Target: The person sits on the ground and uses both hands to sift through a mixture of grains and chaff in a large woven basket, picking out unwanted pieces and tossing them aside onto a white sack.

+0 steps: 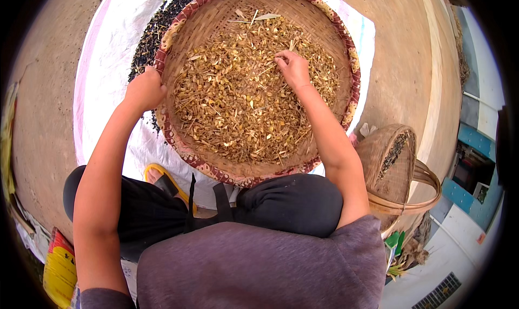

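A round woven bamboo tray (259, 180) with a patterned cloth-bound rim lies before me, its near edge by my knees. Dry chaff (239, 94), broken pods and bits of stalk cover much of its inside. My left hand (146, 89) grips the tray's rim on the left side. Over the chaff, right of the middle, my right hand (292, 67) has its fingertips pinched together near a thin stalk; whether they hold it I cannot tell. Black beans (144, 47) mixed with plant bits lie beyond the left rim, partly hidden by the tray.
A white woven sheet (103, 65) is spread under the tray on bare ground. Close to my right elbow stands a bamboo basket (389, 203) with a handle, a smaller woven scoop (375, 159) in it. A yellow and red sack (61, 272) lies at lower left.
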Demonstrator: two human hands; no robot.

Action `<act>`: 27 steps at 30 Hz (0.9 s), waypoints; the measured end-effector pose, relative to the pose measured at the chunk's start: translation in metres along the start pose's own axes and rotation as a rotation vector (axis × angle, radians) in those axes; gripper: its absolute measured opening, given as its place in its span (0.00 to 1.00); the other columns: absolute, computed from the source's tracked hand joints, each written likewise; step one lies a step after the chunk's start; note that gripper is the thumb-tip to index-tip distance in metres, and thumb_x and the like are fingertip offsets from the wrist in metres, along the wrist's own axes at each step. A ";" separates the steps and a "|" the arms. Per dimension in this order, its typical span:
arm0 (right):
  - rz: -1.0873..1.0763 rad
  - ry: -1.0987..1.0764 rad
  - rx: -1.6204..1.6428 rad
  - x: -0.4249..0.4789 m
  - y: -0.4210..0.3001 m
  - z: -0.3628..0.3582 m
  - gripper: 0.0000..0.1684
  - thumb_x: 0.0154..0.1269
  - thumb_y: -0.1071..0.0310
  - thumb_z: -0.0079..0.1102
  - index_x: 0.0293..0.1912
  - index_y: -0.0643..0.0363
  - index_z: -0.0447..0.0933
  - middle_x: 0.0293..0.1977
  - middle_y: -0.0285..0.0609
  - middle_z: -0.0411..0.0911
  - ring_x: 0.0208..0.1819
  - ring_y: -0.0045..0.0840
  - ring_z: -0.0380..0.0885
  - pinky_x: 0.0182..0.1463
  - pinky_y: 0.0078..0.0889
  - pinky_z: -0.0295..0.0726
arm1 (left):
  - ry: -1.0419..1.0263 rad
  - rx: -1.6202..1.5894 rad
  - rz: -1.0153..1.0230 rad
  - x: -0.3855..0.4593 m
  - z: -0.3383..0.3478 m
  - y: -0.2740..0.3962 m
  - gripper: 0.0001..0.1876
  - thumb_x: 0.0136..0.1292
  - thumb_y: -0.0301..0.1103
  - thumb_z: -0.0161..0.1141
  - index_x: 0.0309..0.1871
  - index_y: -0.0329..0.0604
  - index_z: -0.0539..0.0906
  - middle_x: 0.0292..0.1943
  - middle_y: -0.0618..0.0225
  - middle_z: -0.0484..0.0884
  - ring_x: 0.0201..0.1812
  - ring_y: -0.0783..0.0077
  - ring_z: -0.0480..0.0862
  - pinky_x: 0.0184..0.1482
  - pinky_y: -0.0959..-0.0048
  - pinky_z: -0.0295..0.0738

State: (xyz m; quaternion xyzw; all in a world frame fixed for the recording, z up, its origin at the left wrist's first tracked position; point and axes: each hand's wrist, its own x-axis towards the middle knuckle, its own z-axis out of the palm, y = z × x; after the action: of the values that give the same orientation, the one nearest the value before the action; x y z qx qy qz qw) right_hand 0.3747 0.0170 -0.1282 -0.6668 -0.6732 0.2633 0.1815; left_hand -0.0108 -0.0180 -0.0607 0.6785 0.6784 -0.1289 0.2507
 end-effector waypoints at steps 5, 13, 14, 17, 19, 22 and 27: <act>-0.018 0.051 -0.111 0.006 0.002 -0.014 0.06 0.63 0.64 0.61 0.37 0.55 0.81 0.30 0.47 0.82 0.32 0.40 0.82 0.39 0.38 0.79 | -0.006 -0.005 0.007 -0.001 -0.003 0.002 0.18 0.56 0.38 0.58 0.39 0.29 0.69 0.34 0.42 0.81 0.40 0.43 0.82 0.44 0.54 0.77; -0.039 -0.064 -0.045 0.009 -0.007 -0.011 0.06 0.62 0.70 0.54 0.38 0.56 0.79 0.34 0.48 0.82 0.36 0.39 0.81 0.43 0.37 0.78 | -0.003 -0.008 0.003 -0.001 -0.004 0.003 0.18 0.56 0.37 0.59 0.39 0.29 0.69 0.35 0.42 0.81 0.40 0.43 0.82 0.44 0.54 0.77; -0.027 -0.086 -0.030 0.011 -0.014 -0.008 0.06 0.62 0.71 0.54 0.38 0.56 0.79 0.34 0.48 0.82 0.36 0.39 0.81 0.44 0.37 0.78 | 0.002 0.008 0.021 -0.002 -0.004 0.002 0.18 0.56 0.36 0.57 0.40 0.27 0.70 0.34 0.42 0.81 0.40 0.44 0.83 0.44 0.54 0.77; -0.082 -0.099 -0.029 0.017 -0.039 0.004 0.05 0.61 0.70 0.51 0.35 0.56 0.76 0.32 0.46 0.81 0.35 0.39 0.80 0.43 0.40 0.79 | 0.011 0.040 0.057 -0.004 -0.005 0.003 0.18 0.57 0.35 0.54 0.41 0.24 0.70 0.34 0.42 0.82 0.38 0.45 0.84 0.43 0.54 0.79; -0.205 -0.075 -0.076 0.025 -0.054 0.011 0.05 0.62 0.68 0.50 0.34 0.56 0.75 0.31 0.46 0.80 0.34 0.39 0.80 0.42 0.41 0.79 | 0.014 0.039 0.064 -0.003 -0.005 0.004 0.19 0.57 0.35 0.54 0.42 0.23 0.70 0.34 0.42 0.82 0.39 0.45 0.84 0.43 0.54 0.79; -0.261 -0.150 -0.257 0.034 -0.080 0.027 0.08 0.64 0.65 0.50 0.33 0.57 0.73 0.30 0.45 0.80 0.33 0.39 0.81 0.38 0.45 0.78 | -0.005 0.021 0.032 -0.003 -0.006 0.005 0.19 0.57 0.36 0.54 0.42 0.23 0.70 0.34 0.41 0.82 0.39 0.44 0.84 0.43 0.54 0.79; -0.697 -0.158 -0.237 0.013 -0.119 0.050 0.19 0.69 0.55 0.52 0.54 0.52 0.74 0.42 0.41 0.78 0.54 0.33 0.73 0.58 0.41 0.71 | -0.013 0.018 0.008 -0.003 -0.006 0.006 0.19 0.56 0.36 0.56 0.41 0.24 0.70 0.33 0.40 0.82 0.38 0.43 0.84 0.42 0.53 0.79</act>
State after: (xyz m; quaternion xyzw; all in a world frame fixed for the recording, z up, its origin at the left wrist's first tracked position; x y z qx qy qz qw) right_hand 0.2485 0.0279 -0.0986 -0.3916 -0.8974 0.1566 0.1294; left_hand -0.0064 -0.0169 -0.0534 0.6827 0.6727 -0.1384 0.2496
